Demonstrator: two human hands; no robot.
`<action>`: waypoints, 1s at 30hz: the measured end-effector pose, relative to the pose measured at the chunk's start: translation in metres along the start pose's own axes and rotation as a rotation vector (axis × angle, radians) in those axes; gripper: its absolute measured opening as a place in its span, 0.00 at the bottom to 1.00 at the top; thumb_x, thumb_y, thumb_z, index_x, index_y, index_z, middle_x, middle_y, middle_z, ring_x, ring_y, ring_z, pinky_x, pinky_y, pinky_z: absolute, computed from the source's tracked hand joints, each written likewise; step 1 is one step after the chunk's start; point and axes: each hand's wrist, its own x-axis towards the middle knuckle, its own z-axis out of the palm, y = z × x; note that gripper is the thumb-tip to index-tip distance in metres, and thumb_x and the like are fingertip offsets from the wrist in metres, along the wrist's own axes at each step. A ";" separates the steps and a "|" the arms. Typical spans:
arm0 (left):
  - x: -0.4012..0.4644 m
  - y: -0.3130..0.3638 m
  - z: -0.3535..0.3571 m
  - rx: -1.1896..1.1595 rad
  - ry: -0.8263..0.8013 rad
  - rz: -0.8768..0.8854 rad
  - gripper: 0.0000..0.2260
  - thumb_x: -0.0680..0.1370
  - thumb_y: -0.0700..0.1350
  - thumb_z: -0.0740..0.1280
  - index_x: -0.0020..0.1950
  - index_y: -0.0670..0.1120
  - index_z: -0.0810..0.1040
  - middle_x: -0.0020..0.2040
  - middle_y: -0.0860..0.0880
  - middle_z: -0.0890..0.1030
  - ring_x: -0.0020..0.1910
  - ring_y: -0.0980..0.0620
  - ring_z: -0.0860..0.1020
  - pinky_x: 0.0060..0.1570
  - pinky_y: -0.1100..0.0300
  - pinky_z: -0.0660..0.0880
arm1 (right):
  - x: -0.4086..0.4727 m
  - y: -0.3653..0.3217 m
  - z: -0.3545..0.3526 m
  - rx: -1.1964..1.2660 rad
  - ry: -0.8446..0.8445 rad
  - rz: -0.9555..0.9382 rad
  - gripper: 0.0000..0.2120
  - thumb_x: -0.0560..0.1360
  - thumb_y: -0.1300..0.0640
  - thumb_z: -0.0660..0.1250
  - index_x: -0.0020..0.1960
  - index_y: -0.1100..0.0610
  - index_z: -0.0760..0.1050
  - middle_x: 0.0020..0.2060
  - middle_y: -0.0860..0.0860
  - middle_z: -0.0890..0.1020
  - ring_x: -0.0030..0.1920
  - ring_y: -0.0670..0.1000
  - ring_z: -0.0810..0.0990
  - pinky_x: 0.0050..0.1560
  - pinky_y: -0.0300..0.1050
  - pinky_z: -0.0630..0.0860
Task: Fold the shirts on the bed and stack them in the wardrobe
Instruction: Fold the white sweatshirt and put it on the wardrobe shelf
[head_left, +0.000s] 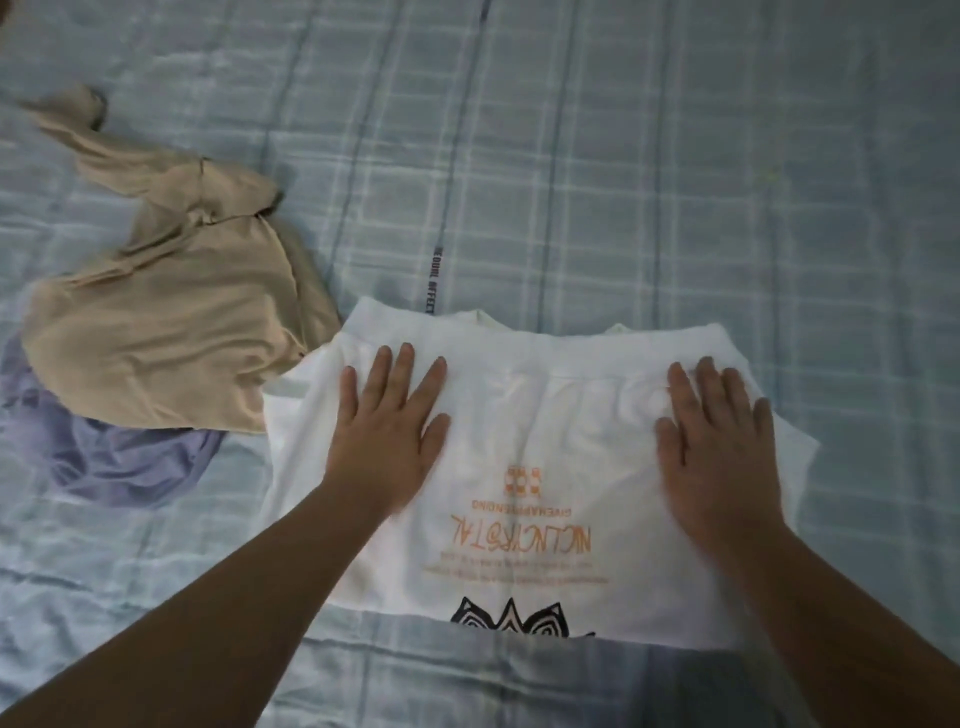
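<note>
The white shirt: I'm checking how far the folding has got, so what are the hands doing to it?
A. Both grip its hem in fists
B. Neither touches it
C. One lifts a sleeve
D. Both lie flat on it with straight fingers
D: the left hand and the right hand both rest flat, fingers straight, on the white shirt spread on the bed.

Bedroom: checked bedsheet (623, 182) (clothes strewn) underfoot.

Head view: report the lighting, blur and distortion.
Head view: dim, bluish light; right hand smeared by motion, left hand slightly soft, both flat on the white shirt; wide-angle lens bends the bedsheet lines; no glare.
</note>
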 end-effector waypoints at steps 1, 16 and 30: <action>0.000 -0.001 0.005 0.022 -0.005 -0.017 0.27 0.82 0.61 0.42 0.81 0.56 0.48 0.81 0.46 0.49 0.80 0.45 0.45 0.76 0.40 0.45 | 0.001 0.001 0.002 0.002 -0.019 0.020 0.28 0.80 0.46 0.44 0.79 0.52 0.56 0.79 0.56 0.57 0.78 0.59 0.54 0.75 0.64 0.52; 0.034 0.140 -0.040 -0.277 0.008 0.434 0.23 0.80 0.48 0.54 0.73 0.43 0.71 0.73 0.42 0.70 0.74 0.42 0.64 0.74 0.47 0.62 | -0.118 0.035 -0.019 0.367 0.184 0.412 0.27 0.75 0.51 0.56 0.71 0.61 0.69 0.69 0.60 0.73 0.69 0.61 0.70 0.70 0.57 0.65; 0.064 0.356 -0.017 -0.229 -0.273 0.133 0.36 0.72 0.69 0.65 0.71 0.48 0.61 0.64 0.44 0.66 0.62 0.43 0.70 0.50 0.48 0.72 | -0.157 0.051 -0.014 0.796 -0.009 0.791 0.21 0.75 0.50 0.69 0.65 0.56 0.73 0.57 0.54 0.80 0.58 0.56 0.79 0.57 0.46 0.73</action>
